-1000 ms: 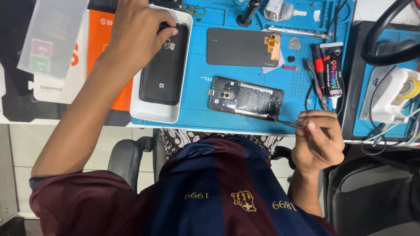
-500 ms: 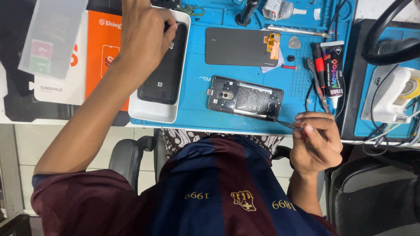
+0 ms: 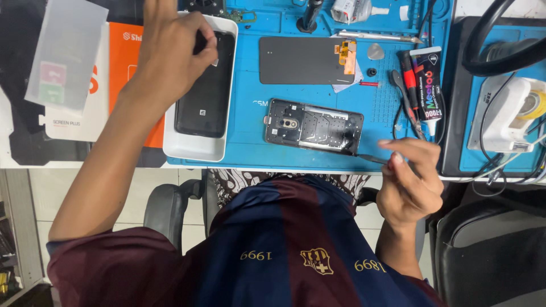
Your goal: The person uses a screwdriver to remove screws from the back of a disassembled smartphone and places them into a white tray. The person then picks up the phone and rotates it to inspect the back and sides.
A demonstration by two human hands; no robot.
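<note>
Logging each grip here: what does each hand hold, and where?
Right hand pinches a thin metal tool near its rear end. Left hand reaches into the white tray; hold unclear.

The left hand (image 3: 170,54) covers the top end of the black phone back (image 3: 206,94) in the white tray (image 3: 193,149), and its fingertips run off the top edge. The right hand (image 3: 410,182) hides most of the thin tool (image 3: 371,159); only the tip shows. The top edge cuts off the screwdriver handle (image 3: 310,14). The headphones (image 3: 503,42) are cropped at right.
</note>
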